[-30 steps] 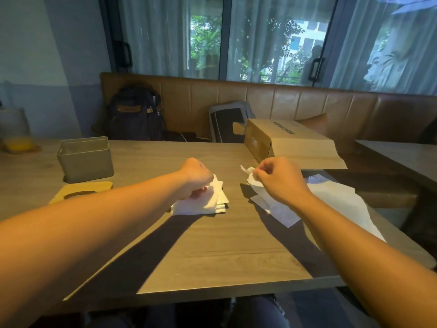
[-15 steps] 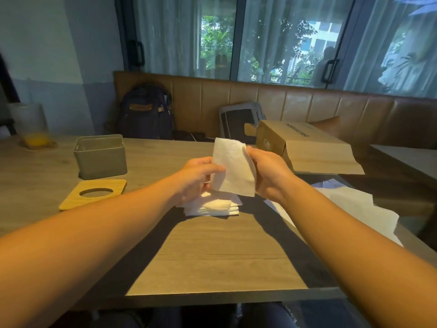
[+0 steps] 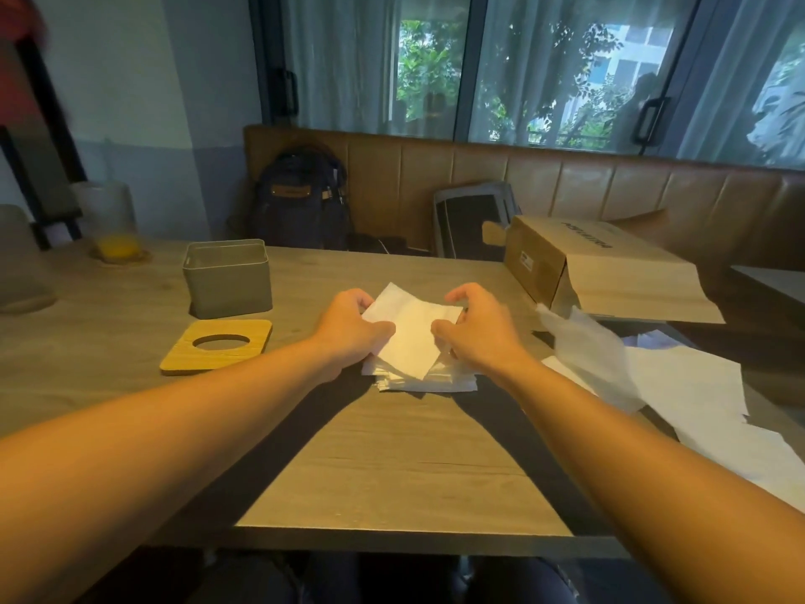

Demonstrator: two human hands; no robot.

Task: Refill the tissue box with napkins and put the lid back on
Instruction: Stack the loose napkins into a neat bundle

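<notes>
A stack of white napkins (image 3: 429,381) lies in the middle of the wooden table (image 3: 392,464). One folded napkin (image 3: 411,331) rests skewed on top of the stack. My left hand (image 3: 353,326) grips its left edge and my right hand (image 3: 472,326) grips its right edge, fingers curled. The grey tissue box (image 3: 226,279) stands open and lidless at the back left, apart from my hands. Its wooden lid (image 3: 216,346) with a round hole lies flat just in front of the box.
A brown cardboard box (image 3: 610,272) lies open at the back right. Crumpled plastic wrap (image 3: 588,355) and white paper sheets (image 3: 697,394) cover the right side. A cup with orange drink (image 3: 113,228) stands far left. A backpack (image 3: 300,202) sits on the bench.
Both hands lifted one napkin upright half a second ago and have now lowered it flat onto the stack. The camera view shifted slightly left.
</notes>
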